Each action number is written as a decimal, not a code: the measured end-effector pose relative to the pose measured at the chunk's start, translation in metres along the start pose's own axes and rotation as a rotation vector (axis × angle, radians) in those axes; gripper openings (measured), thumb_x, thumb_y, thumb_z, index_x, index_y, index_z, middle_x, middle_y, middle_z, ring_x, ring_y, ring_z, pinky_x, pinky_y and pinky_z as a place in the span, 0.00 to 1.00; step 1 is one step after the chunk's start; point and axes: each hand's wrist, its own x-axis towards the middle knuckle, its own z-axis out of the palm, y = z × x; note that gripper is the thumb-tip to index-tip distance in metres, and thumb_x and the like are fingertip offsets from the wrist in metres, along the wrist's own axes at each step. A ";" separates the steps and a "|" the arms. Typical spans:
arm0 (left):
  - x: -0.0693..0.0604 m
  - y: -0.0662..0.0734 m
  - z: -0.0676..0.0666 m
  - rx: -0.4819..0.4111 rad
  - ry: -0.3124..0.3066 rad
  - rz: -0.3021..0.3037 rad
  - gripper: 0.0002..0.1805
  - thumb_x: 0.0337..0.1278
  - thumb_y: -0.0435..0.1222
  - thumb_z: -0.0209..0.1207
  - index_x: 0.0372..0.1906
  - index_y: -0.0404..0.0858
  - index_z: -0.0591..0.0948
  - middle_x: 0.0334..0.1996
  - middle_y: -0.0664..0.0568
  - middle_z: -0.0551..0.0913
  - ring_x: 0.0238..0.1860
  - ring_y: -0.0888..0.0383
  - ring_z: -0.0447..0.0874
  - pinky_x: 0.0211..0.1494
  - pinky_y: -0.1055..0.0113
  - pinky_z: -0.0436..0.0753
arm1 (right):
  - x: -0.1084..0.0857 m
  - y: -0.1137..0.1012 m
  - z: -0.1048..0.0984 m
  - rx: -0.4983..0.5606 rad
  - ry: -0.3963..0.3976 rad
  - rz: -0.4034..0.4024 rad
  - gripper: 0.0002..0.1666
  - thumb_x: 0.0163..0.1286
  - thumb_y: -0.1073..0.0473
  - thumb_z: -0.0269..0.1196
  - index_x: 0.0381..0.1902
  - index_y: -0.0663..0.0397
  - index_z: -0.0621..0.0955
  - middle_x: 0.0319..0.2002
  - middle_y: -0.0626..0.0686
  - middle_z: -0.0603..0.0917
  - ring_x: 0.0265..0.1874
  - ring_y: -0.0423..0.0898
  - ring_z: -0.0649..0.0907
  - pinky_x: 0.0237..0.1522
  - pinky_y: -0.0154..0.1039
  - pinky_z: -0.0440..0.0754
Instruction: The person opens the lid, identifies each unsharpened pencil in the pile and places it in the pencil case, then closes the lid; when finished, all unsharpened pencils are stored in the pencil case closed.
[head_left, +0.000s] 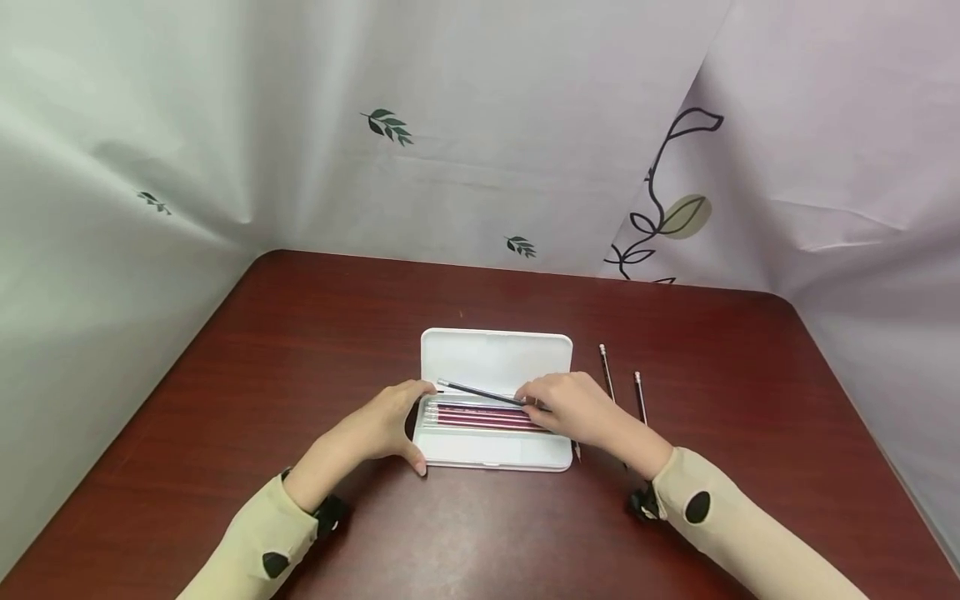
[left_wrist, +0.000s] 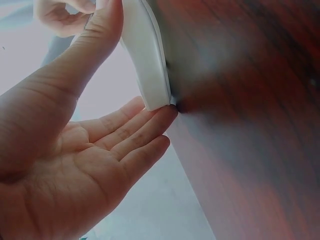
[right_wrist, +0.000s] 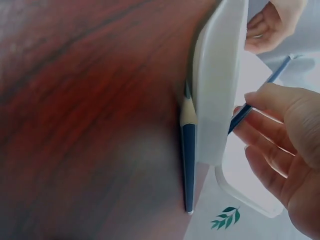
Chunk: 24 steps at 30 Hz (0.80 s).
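A white pencil case [head_left: 491, 452] lies with its lid [head_left: 495, 358] raised at the back. Several maroon and dark pencils [head_left: 480, 415] lie side by side in it, white-tipped ends to the left. My left hand [head_left: 386, 421] holds the case's left end, thumb at the front corner and fingers at the back. Above the row, my right hand [head_left: 573, 408] pinches a dark blue pencil [head_left: 476, 390] between thumb and fingers. That pencil slants, its eraser end to the left; my fingers hide its other end in the head view.
Two dark pencils [head_left: 606, 367] lie on the brown table [head_left: 465, 533] right of the case, partly covered by my right arm. A sharpened blue pencil [right_wrist: 188, 155] lies close along the case's right end. A patterned white curtain [head_left: 465, 183] surrounds the table's back and sides.
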 end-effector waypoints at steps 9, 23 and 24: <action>0.000 0.000 0.000 -0.007 0.003 0.005 0.51 0.04 0.43 0.81 0.50 0.29 0.72 0.45 0.43 0.78 0.47 0.48 0.77 0.54 0.53 0.75 | 0.001 0.001 0.008 -0.014 0.007 -0.048 0.07 0.57 0.60 0.66 0.35 0.46 0.86 0.31 0.41 0.86 0.30 0.37 0.84 0.29 0.34 0.80; 0.000 0.002 -0.002 -0.012 -0.027 -0.019 0.51 0.06 0.43 0.81 0.52 0.28 0.72 0.49 0.41 0.77 0.51 0.46 0.75 0.56 0.52 0.73 | 0.006 -0.004 0.011 -0.168 0.005 -0.112 0.06 0.56 0.61 0.67 0.29 0.42 0.85 0.24 0.41 0.79 0.23 0.38 0.80 0.24 0.34 0.77; -0.001 0.002 -0.002 -0.011 -0.033 -0.021 0.52 0.07 0.43 0.80 0.52 0.28 0.71 0.49 0.40 0.77 0.51 0.46 0.75 0.57 0.52 0.73 | 0.006 -0.004 0.011 -0.173 0.008 -0.111 0.06 0.55 0.61 0.67 0.28 0.41 0.85 0.23 0.41 0.79 0.23 0.38 0.79 0.23 0.34 0.77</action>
